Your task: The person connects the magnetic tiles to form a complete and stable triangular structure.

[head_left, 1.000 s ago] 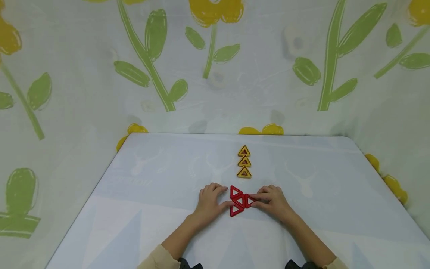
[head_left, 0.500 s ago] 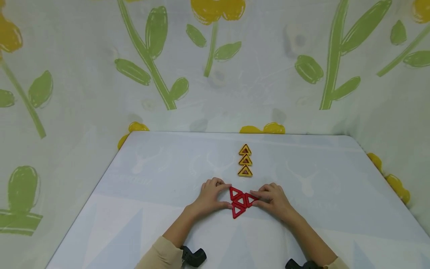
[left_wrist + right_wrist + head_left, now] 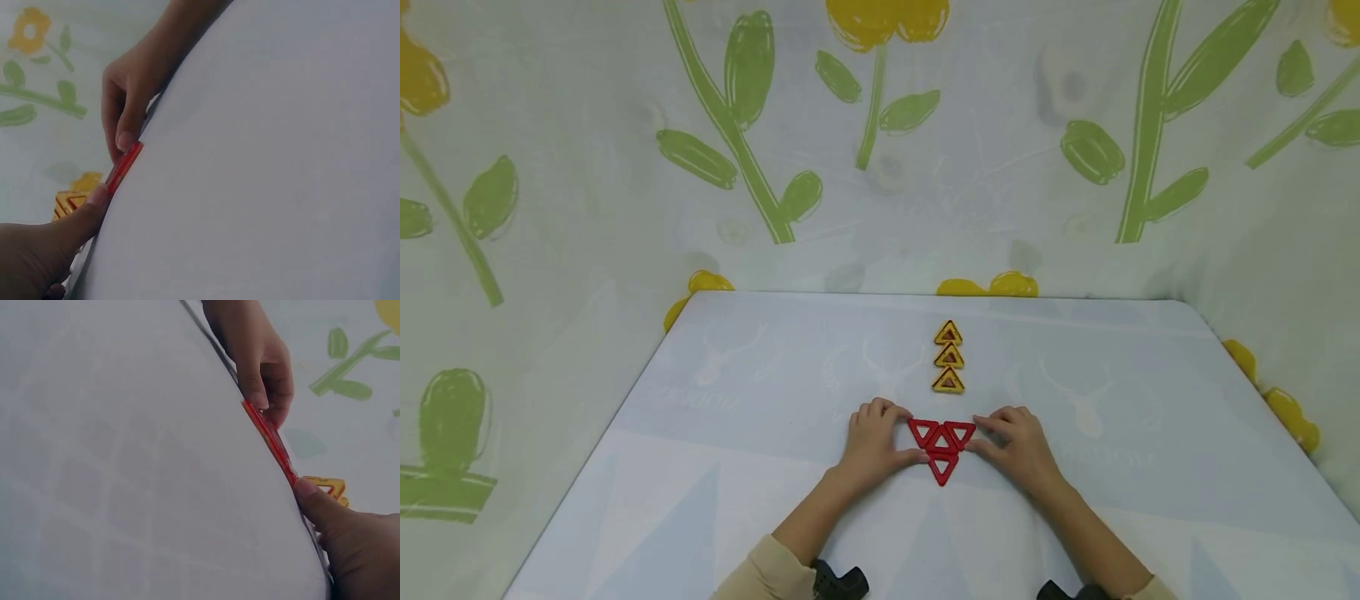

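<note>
Several red triangle magnetic tiles (image 3: 942, 452) lie flat on the table in the head view, joined edge to edge: two pointing down side by side, one between them, and one below pointing down. My left hand (image 3: 871, 439) holds the left tile between thumb and fingertip, the thumb near the centre join. My right hand (image 3: 1021, 442) has a fingertip at the right tile's upper corner and its thumb against the lower edge. Both wrist views show the red tiles (image 3: 125, 169) edge-on, with a thumb touching each end.
Three stacked yellow triangle tiles (image 3: 948, 357) with dark centres lie in a column behind the red ones. The white table (image 3: 737, 400) meets a flower-patterned cloth (image 3: 970, 208) at its back edge. Black wrist devices (image 3: 841, 582) are worn on the forearms.
The red tile group has turned clockwise, its right-pointing tile now pointing down at the front. My hands have shifted their fingertips to the left and right tiles; the yellow tiles have stayed put.
</note>
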A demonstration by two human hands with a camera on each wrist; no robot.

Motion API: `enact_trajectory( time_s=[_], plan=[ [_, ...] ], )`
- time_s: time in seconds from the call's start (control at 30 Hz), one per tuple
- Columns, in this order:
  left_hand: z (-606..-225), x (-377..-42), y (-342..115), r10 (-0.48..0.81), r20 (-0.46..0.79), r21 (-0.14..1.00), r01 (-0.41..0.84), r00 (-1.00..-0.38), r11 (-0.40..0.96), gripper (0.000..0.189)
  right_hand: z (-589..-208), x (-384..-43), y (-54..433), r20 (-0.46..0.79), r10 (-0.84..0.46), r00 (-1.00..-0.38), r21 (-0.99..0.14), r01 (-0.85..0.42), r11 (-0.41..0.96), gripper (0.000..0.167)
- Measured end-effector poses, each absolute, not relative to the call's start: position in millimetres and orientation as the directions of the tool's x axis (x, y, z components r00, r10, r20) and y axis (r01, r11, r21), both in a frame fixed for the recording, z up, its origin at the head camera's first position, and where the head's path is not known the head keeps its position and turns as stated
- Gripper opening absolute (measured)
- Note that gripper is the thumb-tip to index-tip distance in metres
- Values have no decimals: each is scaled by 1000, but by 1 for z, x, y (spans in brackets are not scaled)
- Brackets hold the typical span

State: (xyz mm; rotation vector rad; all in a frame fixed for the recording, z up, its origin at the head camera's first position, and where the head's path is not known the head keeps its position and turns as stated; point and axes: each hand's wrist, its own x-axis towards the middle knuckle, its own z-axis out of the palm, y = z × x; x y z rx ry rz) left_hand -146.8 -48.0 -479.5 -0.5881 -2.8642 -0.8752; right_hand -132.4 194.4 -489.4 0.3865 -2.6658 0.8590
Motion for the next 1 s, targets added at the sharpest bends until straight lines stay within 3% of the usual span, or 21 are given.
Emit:
enact_trajectory(
  time_s=[0.3, 0.7, 1.0],
  plan=[
    [-483, -142, -35, 216, 225, 493, 302, -950, 816, 62, -493, -132, 191, 426, -122, -896, -475, -336, 813, 46],
    [-479, -143, -31, 135, 121, 692, 181, -983, 699, 52, -489, -132, 191, 383, -85, -920, -589, -314, 745, 41],
    [-480, -141, -38, 207, 214, 685, 298, -955, 665, 35, -486, -137, 187, 284, -59, -957, -763, -263, 591, 32]
  ],
)
